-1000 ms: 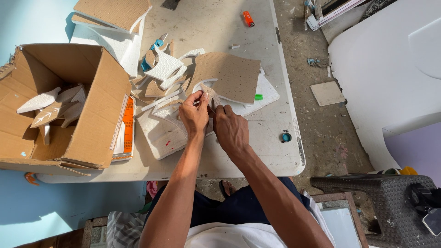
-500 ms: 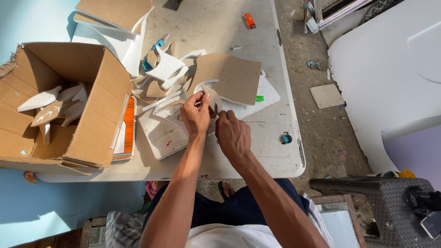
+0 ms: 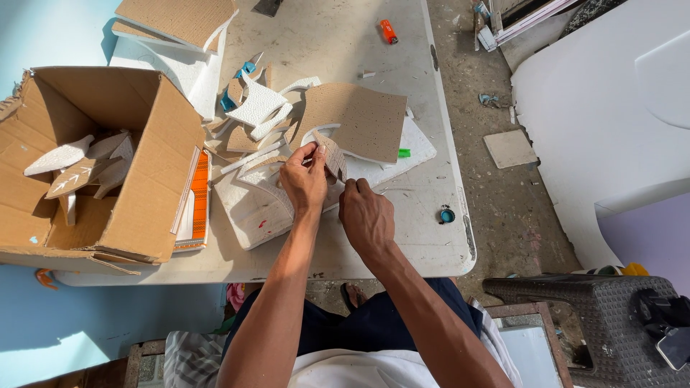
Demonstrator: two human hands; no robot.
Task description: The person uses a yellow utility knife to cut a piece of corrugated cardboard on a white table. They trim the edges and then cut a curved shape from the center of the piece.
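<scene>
My left hand (image 3: 305, 184) pinches a small curved cutout piece (image 3: 332, 154), tan on one side and white on the other, above the table. Just to the right, my right hand (image 3: 366, 215) has its fingers closed at the lower edge of the same piece; whether a tool is in it I cannot tell. Under both hands lies a white textured foam sheet (image 3: 253, 208). A tan sheet (image 3: 359, 118) with a curved cut lies just beyond.
An open cardboard box (image 3: 136, 201) with cutout shapes stands at the left on the grey table (image 3: 424, 237). Foam scraps (image 3: 255, 108) pile up behind the hands. An orange lighter (image 3: 389, 31), a green marker (image 3: 404, 152) and a small teal cap (image 3: 447, 215) also lie there.
My right hand has slid back toward me and slightly right. The left hand has turned the cutout piece so that it stands more upright.
</scene>
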